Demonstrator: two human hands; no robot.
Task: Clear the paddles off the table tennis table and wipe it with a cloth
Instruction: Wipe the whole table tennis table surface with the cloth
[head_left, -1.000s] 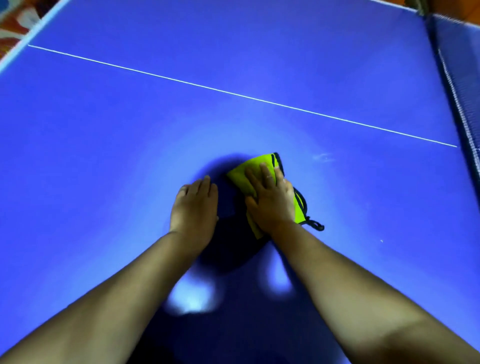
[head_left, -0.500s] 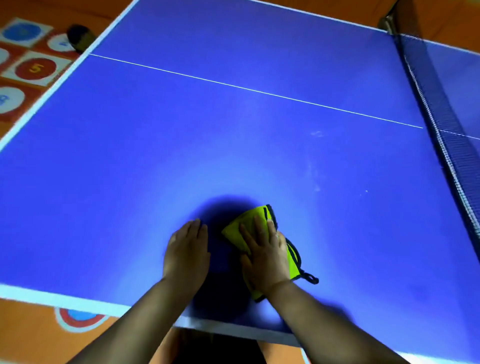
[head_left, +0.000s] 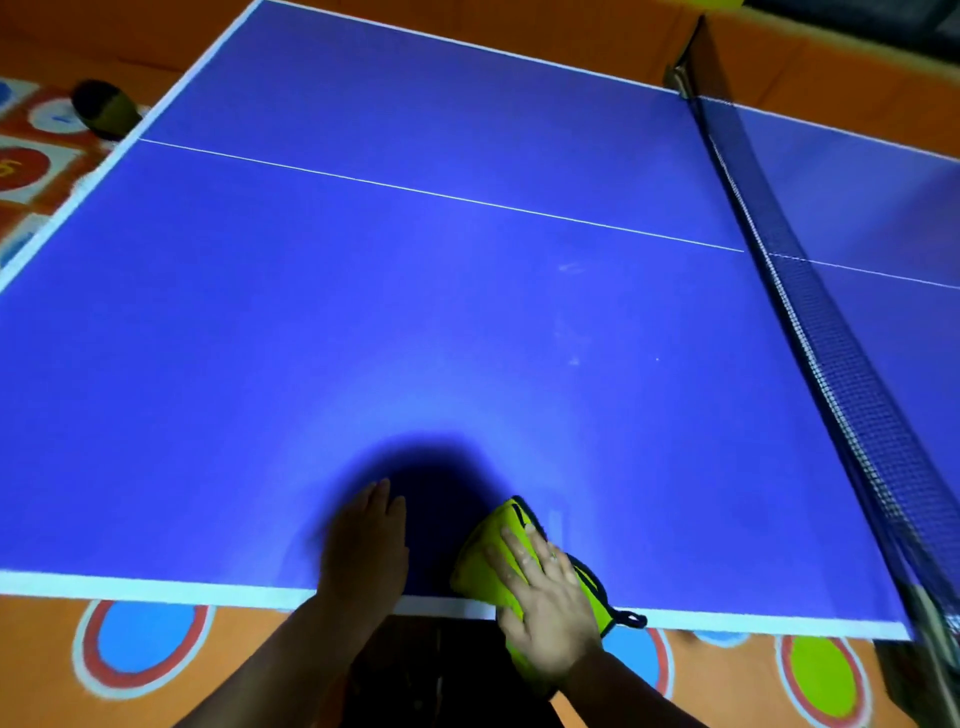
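Currently my right hand (head_left: 550, 603) presses the cloth (head_left: 485, 545) with straight fingers at the six o'clock edge of the table (head_left: 363, 312); I judge the surface to wipe lies toward twelve.

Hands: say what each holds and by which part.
Nothing is gripped. The right hand presses flat on the middle of the cloth; the left hand rests flat on the table.

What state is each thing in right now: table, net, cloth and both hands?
table: faint smudges on its surface towards the net.
net: up, stretched across the table.
cloth: folded, partly overhanging the table's near edge.
left hand: flat on the table, holding nothing.
right hand: fingers straight, pressing on the cloth.
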